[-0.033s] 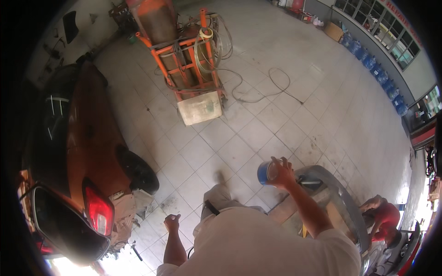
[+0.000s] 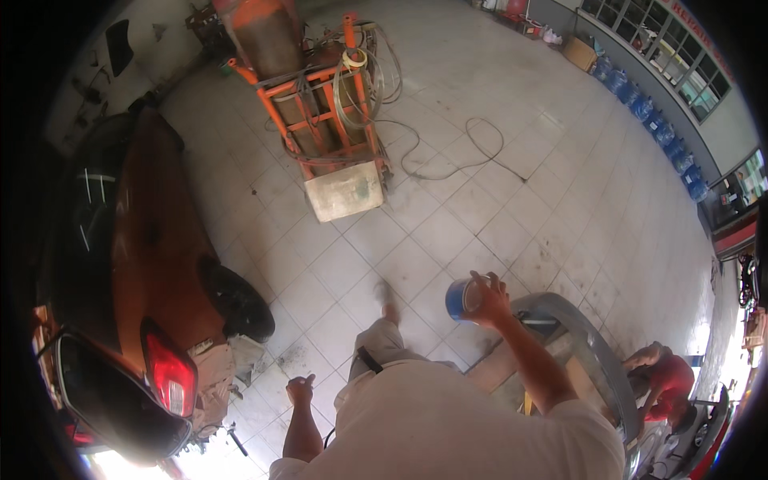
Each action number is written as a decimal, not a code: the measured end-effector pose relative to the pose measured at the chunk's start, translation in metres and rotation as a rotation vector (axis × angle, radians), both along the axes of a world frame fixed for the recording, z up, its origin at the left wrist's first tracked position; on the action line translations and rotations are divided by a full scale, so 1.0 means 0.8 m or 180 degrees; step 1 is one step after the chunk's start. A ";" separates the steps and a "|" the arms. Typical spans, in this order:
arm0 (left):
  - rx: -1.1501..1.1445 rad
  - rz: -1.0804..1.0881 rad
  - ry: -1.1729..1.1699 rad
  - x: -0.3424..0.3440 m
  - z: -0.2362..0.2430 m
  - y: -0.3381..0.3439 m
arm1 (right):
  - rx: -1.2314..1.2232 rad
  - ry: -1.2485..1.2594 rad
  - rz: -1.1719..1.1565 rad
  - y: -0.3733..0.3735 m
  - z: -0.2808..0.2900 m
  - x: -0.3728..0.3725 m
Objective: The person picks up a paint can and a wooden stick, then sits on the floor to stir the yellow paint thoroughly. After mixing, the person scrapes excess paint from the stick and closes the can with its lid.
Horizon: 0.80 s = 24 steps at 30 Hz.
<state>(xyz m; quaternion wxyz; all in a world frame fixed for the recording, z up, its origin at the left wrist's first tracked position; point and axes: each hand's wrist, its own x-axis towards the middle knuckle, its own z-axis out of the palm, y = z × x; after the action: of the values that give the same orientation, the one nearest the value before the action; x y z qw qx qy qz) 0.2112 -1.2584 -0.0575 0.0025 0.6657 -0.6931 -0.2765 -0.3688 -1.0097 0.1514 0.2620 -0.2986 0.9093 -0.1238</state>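
Note:
My right hand (image 2: 492, 301) is wrapped over the rim end of a blue can (image 2: 458, 300) with a pale lid or base, holding it out to the right of my body. The can is tilted on its side. My left hand (image 2: 300, 390) hangs low at my left side, its fingers curled. Whether anything small sits in those fingers cannot be made out. Right of the can, a grey curved car bumper (image 2: 588, 320) stands close to my right forearm.
An orange-brown car (image 2: 156, 240) is on the left. Ahead stands an orange cylinder cart (image 2: 320, 120), with a loose hose (image 2: 448, 172) on the tiled floor. Blue water bottles (image 2: 640, 108) line the right wall. A person in red (image 2: 670, 384) bends at the lower right.
One of my feet shows further forward below my body. The cart and car have shifted slightly in view. The can stays in my right hand.

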 end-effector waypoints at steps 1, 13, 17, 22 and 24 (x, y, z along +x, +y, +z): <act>0.0546 -0.0046 -0.0404 -0.050 0.019 -0.012 | 0.0134 -0.0005 -0.0129 -0.016 -0.013 -0.031; 0.2887 -0.1895 -0.0730 -0.749 -0.131 -0.459 | 0.1516 -0.0384 -0.2411 -0.044 -0.096 -0.342; 0.1241 -0.4615 -0.0451 -1.171 -0.044 -0.549 | 0.1890 -0.0708 -0.3211 -0.056 -0.106 -0.410; 0.0548 -0.4035 0.1779 -1.542 0.048 -0.563 | 0.1965 -0.1168 -0.3338 -0.099 -0.148 -0.538; 0.0514 -0.4283 0.1549 -1.636 0.077 -0.569 | 0.2059 -0.1323 -0.3149 -0.136 -0.175 -0.622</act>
<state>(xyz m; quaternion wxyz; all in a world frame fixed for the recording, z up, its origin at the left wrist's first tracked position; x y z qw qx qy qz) -1.0972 -1.7136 0.0038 -0.0633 0.0121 -0.9103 -0.4090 -0.8665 -1.1185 0.0114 0.4221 0.2825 0.8614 -0.0043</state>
